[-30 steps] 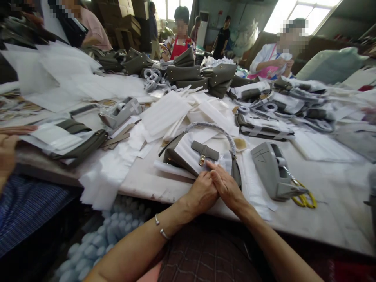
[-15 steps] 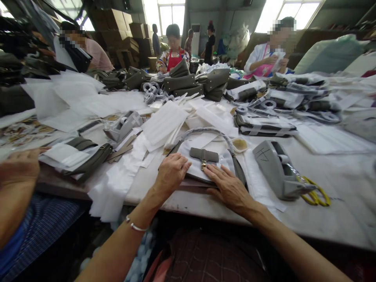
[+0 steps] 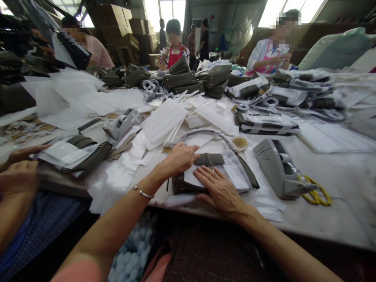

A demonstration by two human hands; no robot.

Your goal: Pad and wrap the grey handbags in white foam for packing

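Observation:
An olive-green handbag (image 3: 253, 178) lies on the table in front of me, its wrapped handle (image 3: 219, 133) arching toward the far side. White tissue paper (image 3: 235, 172) covers much of its front, and an olive flap tab (image 3: 209, 159) shows on top. My left hand (image 3: 182, 157) is at the tab's left end with its fingers curled together; whatever they may pinch is hidden. Flat across the front of the bag rests my right hand (image 3: 219, 192), fingers extended over the paper, just below the tab and covering most of the metal clasp.
Right of the bag stands a grey tape dispenser (image 3: 274, 168) with yellow-handled scissors (image 3: 317, 192). White foam sheets (image 3: 164, 121) pile up behind. A co-worker's hands (image 3: 19, 172) are beside another wrapped bag (image 3: 88, 156) at left. A second dispenser (image 3: 123, 123) and stacked bags (image 3: 190, 80) lie farther back.
The handbag has turned and shifted slightly right. My left hand has moved up and right to the tab's end; my right hand has slid a little left and down, still flat.

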